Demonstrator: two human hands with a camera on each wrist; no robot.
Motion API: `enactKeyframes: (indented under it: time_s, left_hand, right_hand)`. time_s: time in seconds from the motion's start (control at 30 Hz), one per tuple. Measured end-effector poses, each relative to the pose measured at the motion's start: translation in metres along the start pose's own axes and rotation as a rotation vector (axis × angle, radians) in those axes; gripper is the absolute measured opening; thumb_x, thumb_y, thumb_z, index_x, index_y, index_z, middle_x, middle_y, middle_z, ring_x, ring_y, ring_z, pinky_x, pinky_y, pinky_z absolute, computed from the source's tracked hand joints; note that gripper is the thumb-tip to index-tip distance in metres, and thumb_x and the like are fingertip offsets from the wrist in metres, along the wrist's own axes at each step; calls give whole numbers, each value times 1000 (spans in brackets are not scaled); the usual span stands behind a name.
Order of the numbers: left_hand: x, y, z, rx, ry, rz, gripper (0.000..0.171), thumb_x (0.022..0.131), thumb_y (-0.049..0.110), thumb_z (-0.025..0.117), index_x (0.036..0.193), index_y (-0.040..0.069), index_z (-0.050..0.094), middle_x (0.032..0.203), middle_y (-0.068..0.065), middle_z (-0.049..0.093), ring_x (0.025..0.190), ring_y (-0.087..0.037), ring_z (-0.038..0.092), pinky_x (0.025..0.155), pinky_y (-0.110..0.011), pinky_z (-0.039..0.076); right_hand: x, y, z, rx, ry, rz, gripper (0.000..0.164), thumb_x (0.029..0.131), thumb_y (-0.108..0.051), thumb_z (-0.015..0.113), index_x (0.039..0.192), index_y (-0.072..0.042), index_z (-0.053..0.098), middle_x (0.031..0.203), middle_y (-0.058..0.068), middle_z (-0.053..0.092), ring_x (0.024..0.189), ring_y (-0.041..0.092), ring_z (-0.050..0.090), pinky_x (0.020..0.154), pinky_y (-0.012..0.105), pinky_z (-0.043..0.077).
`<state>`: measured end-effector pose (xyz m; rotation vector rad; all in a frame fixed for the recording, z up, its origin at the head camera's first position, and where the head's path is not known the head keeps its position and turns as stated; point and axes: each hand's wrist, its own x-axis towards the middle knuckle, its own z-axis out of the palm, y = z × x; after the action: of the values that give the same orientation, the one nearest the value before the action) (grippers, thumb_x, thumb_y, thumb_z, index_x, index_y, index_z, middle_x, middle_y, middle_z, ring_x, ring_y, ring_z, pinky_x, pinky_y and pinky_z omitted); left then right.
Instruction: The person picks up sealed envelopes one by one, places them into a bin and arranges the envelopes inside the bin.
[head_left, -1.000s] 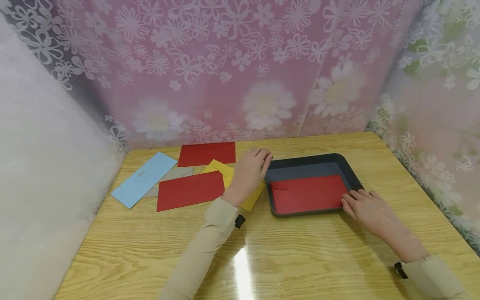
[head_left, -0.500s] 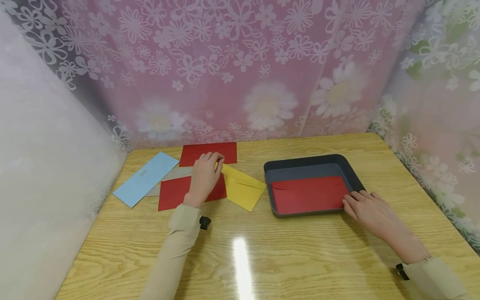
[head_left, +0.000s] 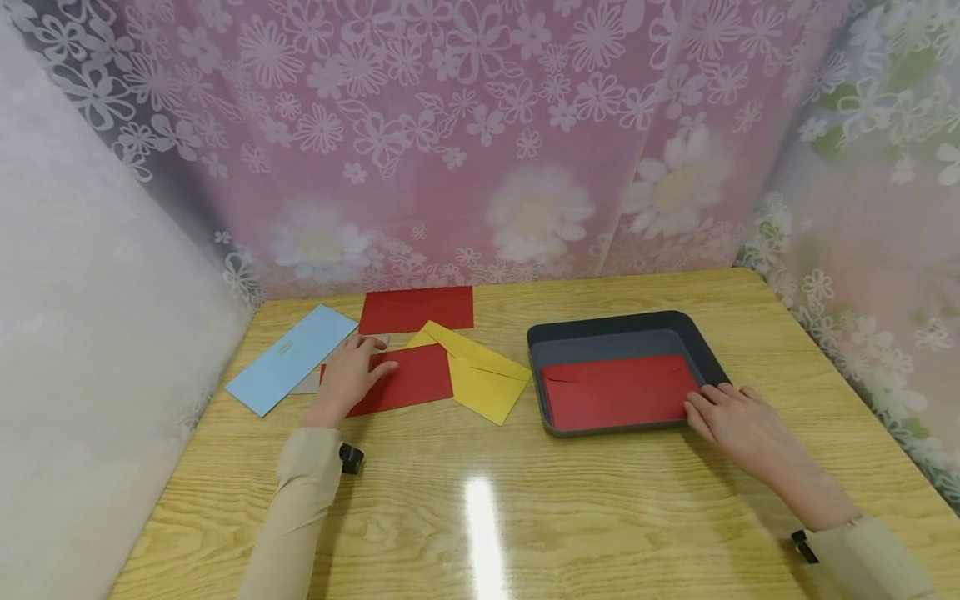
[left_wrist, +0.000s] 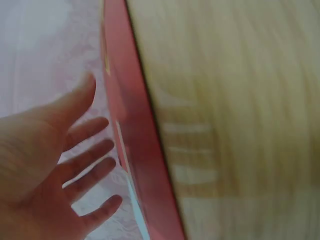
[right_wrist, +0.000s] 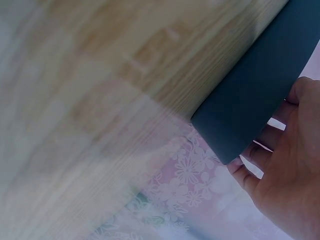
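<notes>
Head, left hand (head_left: 349,372) spread, right hand (head_left: 741,425) gripping tray (head_left: 637,342)

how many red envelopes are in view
3 show: one red envelope in the tray, a second red envelope by the back edge of the table, a third red envelope partly behind the left hand. Others could be stacked underneath.

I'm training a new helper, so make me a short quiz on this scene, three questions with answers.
1. What colour is the envelope showing in the dark tray?
2. True or false: the right hand touches the dark tray.
3. The left hand is: A, gripping a yellow envelope; B, holding nothing, fingers spread; C, inside the tray.

Key: 1, red; 2, true; 3, B.
</notes>
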<state>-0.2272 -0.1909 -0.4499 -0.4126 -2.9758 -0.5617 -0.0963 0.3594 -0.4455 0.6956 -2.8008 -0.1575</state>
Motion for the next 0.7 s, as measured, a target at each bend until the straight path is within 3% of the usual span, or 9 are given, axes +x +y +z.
enactKeyframes:
  time_s: [0.13,0.3,0.53,0.7]
  left_hand:
    - [-3,-7,1,-10,-69,-7,55,92,35,75,131,-1,61,132,-24,54,127,-44,47,106,-58,41]
    - [-7,-8,-1,-14,-88,-6,58,87,34,81,129,-2,61,125,-24,54,120,-42,50,100,-57,47]
    - [-9,-12,-6,7,-110,-47,60,80,38,86,118,0,61,114,-19,57,109,-37,53,91,-55,50]
    - [-10,-14,-8,-2,-144,-44,51,81,40,86,103,1,61,97,-14,56,92,-29,53,78,-45,50]
  right_hand:
    - [0,-1,0,-5,-14,-3,27,90,-16,68,113,-2,71,105,15,68,96,36,64,78,54,52]
    - [0,-2,-2,-2,-13,-11,28,90,-15,68,114,-1,71,106,15,68,96,36,64,78,53,52]
    - [-1,-1,1,-7,61,-32,22,91,-15,65,108,-2,72,100,13,67,91,35,63,73,53,51]
    - [-3,1,2,-26,93,-57,20,94,-15,62,107,-3,71,98,13,66,88,34,62,70,51,51]
